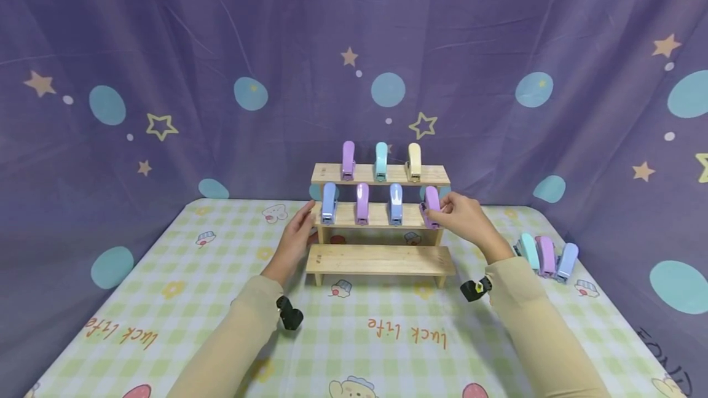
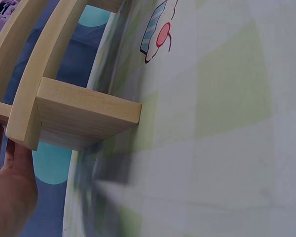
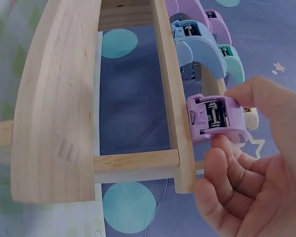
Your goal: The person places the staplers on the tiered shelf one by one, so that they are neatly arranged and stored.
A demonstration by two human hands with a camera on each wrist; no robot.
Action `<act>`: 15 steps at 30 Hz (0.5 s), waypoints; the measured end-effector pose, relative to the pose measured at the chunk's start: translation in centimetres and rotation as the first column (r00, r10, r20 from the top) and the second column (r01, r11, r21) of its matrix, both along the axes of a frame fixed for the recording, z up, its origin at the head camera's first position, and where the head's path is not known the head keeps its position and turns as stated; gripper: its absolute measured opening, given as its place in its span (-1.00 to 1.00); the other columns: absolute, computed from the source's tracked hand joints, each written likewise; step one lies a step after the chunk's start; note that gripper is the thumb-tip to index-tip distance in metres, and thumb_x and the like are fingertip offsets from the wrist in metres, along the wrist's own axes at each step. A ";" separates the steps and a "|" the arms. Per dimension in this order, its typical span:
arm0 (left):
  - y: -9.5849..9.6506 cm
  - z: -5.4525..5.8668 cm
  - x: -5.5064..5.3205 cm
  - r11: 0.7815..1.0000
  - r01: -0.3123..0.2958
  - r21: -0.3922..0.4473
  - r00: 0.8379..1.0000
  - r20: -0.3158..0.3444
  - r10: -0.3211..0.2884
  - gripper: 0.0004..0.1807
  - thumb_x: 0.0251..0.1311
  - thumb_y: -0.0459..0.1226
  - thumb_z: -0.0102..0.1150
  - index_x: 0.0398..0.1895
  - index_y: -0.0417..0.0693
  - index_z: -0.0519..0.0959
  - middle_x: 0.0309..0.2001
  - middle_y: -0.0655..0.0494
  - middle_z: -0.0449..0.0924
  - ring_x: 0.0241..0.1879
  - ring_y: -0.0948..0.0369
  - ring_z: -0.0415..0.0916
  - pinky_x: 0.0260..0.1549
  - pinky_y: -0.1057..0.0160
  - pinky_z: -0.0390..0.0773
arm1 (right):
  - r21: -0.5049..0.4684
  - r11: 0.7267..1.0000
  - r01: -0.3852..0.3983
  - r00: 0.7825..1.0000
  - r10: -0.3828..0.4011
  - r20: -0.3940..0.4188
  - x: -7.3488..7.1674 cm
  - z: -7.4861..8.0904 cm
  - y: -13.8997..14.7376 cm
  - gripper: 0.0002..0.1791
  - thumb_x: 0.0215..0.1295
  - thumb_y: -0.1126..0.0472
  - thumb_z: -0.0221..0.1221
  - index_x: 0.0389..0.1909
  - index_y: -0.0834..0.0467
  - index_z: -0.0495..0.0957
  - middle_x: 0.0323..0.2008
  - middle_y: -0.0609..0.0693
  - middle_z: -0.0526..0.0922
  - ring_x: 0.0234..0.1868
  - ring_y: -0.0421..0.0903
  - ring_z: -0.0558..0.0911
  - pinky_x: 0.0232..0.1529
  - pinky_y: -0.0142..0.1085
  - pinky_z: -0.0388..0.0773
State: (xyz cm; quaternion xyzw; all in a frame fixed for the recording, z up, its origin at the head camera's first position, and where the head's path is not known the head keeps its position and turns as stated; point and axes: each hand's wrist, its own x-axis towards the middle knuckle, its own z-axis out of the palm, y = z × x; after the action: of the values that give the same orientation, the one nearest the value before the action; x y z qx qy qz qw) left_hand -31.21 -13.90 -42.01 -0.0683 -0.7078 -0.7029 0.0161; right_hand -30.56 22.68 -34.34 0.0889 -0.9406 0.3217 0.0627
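Observation:
My right hand (image 1: pixel 464 218) pinches a purple mini stapler (image 3: pixel 217 118) between thumb and fingers, at the right end of the middle shelf (image 1: pixel 345 216) of a three-step wooden stand. The stapler stands upright with its front end at the shelf's edge. To its left on that shelf stand a blue stapler (image 1: pixel 395 202), another purple stapler (image 1: pixel 362 202) and a second blue stapler (image 1: pixel 329 202). My left hand (image 1: pixel 294 239) holds the left end of the same shelf; in the left wrist view its fingers (image 2: pixel 22 159) are partly hidden behind the wood.
On the top shelf (image 1: pixel 324 172) stand purple (image 1: pixel 348 159), teal (image 1: pixel 381 161) and cream (image 1: pixel 414 161) staplers. The bottom shelf (image 1: pixel 379 259) is nearest me. Teal (image 1: pixel 528 250), purple (image 1: pixel 546 255) and blue (image 1: pixel 566 262) staplers sit together on the checked tablecloth (image 1: pixel 343 349) at the right.

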 end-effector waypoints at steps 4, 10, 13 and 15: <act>0.0 -0.1 -0.1 1.000 -0.013 -0.009 1.000 -0.005 0.013 -0.45 0.61 -0.10 -0.19 0.59 0.15 0.13 0.52 -0.01 0.15 0.39 -0.06 0.26 0.35 -0.06 0.35 | -0.003 1.000 0.008 1.000 -0.008 0.017 0.0 0.0 -0.1 -0.51 0.30 -0.18 0.25 -0.16 0.20 0.51 -0.25 0.09 0.65 -0.27 0.01 0.58 -0.28 -0.18 0.56; 0.0 -0.2 -0.2 1.000 -0.029 -0.012 1.000 -0.012 0.029 -0.46 0.61 -0.11 -0.17 0.58 0.12 0.15 0.52 -0.01 0.13 0.38 -0.08 0.27 0.36 -0.06 0.34 | -0.009 1.000 0.007 1.000 -0.007 0.028 -0.2 -0.1 -0.2 -0.49 0.31 -0.22 0.24 -0.17 0.19 0.51 -0.27 0.09 0.66 -0.30 0.01 0.58 -0.32 -0.20 0.54; 0.0 -0.3 -0.2 0.999 -0.030 -0.014 1.000 -0.008 0.030 -0.45 0.60 -0.10 -0.17 0.58 0.14 0.15 0.52 0.01 0.15 0.39 -0.04 0.27 0.35 -0.06 0.35 | -0.008 1.000 0.008 0.999 -0.008 0.031 -0.4 -0.1 -0.2 -0.47 0.31 -0.23 0.23 -0.15 0.20 0.51 -0.27 0.10 0.66 -0.29 0.02 0.58 -0.32 -0.20 0.54; 0.0 -0.3 -0.2 1.000 -0.027 -0.014 1.000 -0.006 0.027 -0.46 0.60 -0.10 -0.17 0.58 0.15 0.14 0.51 0.01 0.17 0.39 -0.03 0.27 0.34 -0.06 0.36 | -0.008 1.000 0.012 0.999 -0.012 0.033 -0.4 -0.2 -0.2 -0.46 0.31 -0.24 0.23 -0.14 0.20 0.52 -0.26 0.10 0.66 -0.28 0.02 0.59 -0.32 -0.20 0.55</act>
State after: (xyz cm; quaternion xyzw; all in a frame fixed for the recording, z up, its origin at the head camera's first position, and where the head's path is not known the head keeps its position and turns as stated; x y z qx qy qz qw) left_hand -31.45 -13.87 -42.34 -0.0606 -0.7134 -0.6975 0.0272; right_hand -30.99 22.47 -34.52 0.0778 -0.9406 0.3266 0.0495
